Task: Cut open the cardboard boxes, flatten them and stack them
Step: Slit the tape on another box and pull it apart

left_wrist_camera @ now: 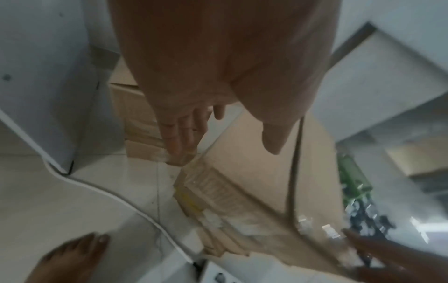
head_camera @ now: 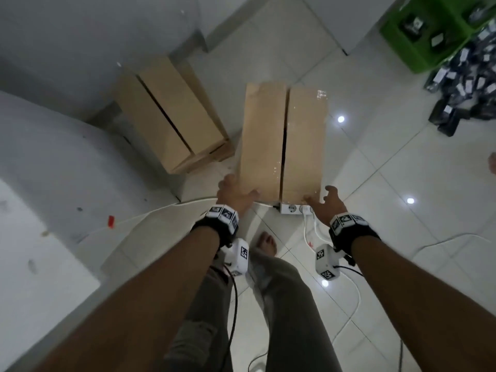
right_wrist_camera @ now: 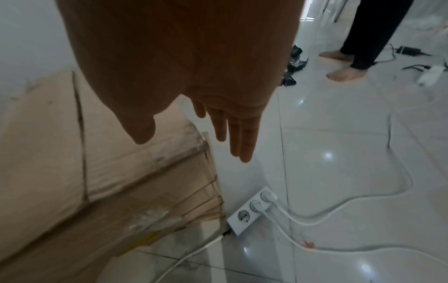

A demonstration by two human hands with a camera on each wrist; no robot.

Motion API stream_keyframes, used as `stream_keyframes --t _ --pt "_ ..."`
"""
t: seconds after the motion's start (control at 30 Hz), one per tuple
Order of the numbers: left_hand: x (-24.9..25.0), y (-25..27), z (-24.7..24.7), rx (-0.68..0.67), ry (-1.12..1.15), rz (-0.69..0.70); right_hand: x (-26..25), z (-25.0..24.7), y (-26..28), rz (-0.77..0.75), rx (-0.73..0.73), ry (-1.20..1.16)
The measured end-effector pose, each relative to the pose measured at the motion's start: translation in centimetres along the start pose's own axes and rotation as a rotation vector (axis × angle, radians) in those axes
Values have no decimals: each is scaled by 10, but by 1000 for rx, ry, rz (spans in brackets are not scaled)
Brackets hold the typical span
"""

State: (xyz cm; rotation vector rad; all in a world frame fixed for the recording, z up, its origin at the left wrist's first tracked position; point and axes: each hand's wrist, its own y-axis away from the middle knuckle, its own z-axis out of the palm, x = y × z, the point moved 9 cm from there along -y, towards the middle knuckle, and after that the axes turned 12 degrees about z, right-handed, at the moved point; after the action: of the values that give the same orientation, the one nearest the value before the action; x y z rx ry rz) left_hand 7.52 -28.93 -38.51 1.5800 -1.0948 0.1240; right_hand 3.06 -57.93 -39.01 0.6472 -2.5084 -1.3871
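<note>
Two hands frame the near end of the cardboard box [head_camera: 281,140], which stands on the floor [head_camera: 389,183] beside a power strip [head_camera: 295,209]. Left hand [head_camera: 234,193] and right hand [head_camera: 326,204] are spread, grasping nothing. Grip both near corners evenly; keep clear of the cables [head_camera: 316,232].

Tan cardboard boxes [head_camera: 281,140]; white glossy floor tiles [head_camera: 402,162]; green crate [head_camera: 418,36]; white power strip [right_wrist_camera: 252,208].

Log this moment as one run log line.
left hand: open, at near box left corner | right hand: open, at right corner | top seam: split | second box: on floor beyond
</note>
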Motion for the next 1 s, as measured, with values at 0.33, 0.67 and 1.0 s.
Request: stream_keyframes --t 0.33,0.67,1.0 --pt "74 32 -25 -94 -69 230 -47 -80 86 -386 330 -409" --pt "243 272 -193 295 -3 507 -230 -269 445 -1148 347 -302" --pt "93 490 -400 919 358 462 -316 -79 792 -1887 -7 -127"
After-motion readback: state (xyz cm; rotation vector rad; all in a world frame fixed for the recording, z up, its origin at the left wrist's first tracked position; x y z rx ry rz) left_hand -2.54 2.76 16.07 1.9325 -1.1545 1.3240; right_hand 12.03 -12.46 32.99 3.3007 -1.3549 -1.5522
